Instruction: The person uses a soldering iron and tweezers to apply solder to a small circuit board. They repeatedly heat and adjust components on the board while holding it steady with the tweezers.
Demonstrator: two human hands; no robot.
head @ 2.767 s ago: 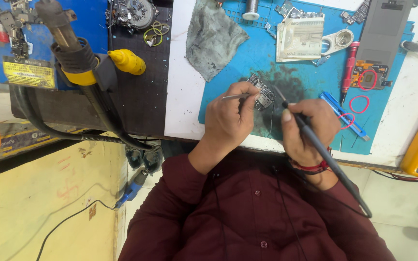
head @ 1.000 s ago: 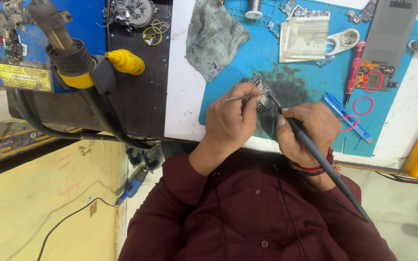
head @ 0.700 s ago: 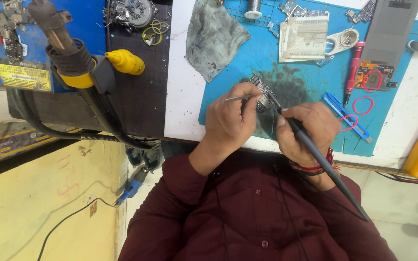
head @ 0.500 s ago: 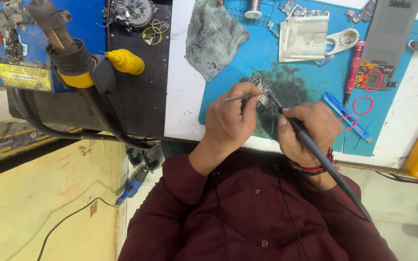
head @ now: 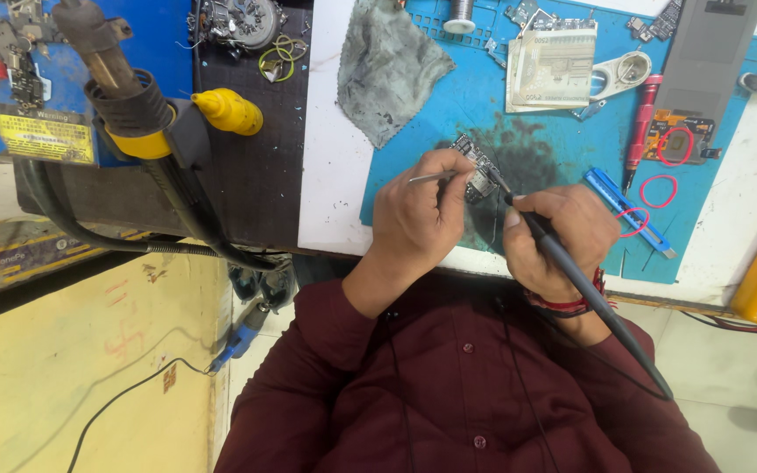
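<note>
Little has shifted since the earlier frames: both hands stay bent over the small dark circuit board on the blue work mat, the right one drawn slightly nearer the board than at the start. The left hand is closed around thin metal tweezers, whose tips reach the board's left edge. The right hand grips a black pen-shaped soldering iron like a pencil, its tip touching the board's right side, its handle trailing down across the maroon sleeve. The board lies on a dark stained patch of the mat, between the two hands, near the front edge of the white table. A crumpled grey cloth lies at the mat's upper left, a folded banknote beyond the board, and a red screwdriver, a blue utility knife and red rubber bands to the right. At far left, a hot-air gun with a yellow collar rests in its holder.
</note>
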